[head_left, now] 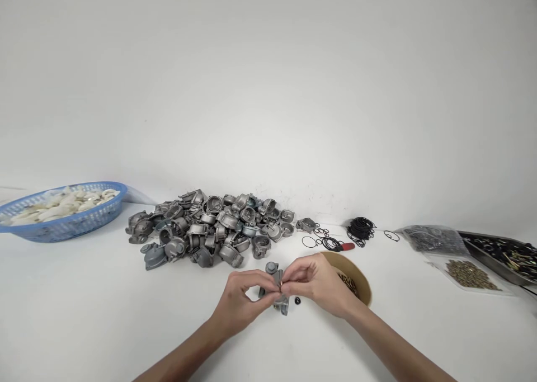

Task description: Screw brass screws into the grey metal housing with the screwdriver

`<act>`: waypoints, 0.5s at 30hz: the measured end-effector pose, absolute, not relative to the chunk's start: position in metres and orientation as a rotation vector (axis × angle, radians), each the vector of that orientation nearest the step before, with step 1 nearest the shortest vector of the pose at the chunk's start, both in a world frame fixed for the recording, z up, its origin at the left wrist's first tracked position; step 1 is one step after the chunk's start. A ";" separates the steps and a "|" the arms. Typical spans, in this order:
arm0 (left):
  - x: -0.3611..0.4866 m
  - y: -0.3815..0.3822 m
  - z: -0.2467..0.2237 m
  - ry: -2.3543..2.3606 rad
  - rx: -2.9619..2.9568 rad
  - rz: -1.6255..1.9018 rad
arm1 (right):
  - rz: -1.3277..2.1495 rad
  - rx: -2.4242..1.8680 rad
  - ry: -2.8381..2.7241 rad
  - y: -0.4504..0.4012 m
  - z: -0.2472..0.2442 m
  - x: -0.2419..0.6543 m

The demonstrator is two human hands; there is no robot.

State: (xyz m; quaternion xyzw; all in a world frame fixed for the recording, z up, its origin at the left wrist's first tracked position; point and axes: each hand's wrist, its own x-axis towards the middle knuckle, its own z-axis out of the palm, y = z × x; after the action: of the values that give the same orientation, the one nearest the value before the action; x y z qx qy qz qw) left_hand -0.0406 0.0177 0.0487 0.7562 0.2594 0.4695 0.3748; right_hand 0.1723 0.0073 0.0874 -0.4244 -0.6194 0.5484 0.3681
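My left hand [243, 301] and my right hand [314, 284] meet at their fingertips, both closed in a pinch. Between them is a small brass-coloured piece [281, 284], mostly hidden by the fingers, so its exact kind does not show. Directly beneath the fingertips lies a grey cast-metal bowl part [272, 268], partly covered by my left hand. A small black rubber ring [297, 301] rests on the white table just right of that casting. Partly behind my right hand stands a tan bowl [364, 278] with small brass pieces inside.
A heap of grey metal castings [210, 231] lies against the wall. Blue basket [84, 222] with whitish pieces stands left. Black O-rings [361, 230] and a red-ended item [348, 246] lie behind my right hand. At right are bagged brass pieces [472, 274] and a metal tray [495, 264].
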 end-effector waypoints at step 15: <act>-0.039 0.014 0.041 0.653 2.172 1.302 | 1.346 -1.043 -1.555 0.001 0.080 0.162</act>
State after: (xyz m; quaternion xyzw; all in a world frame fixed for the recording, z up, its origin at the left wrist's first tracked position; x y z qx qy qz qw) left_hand -0.0389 0.0142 0.0407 0.8019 0.2411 0.4807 0.2602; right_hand 0.1619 0.0011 0.0802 -0.4135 -0.6164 0.5334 0.4056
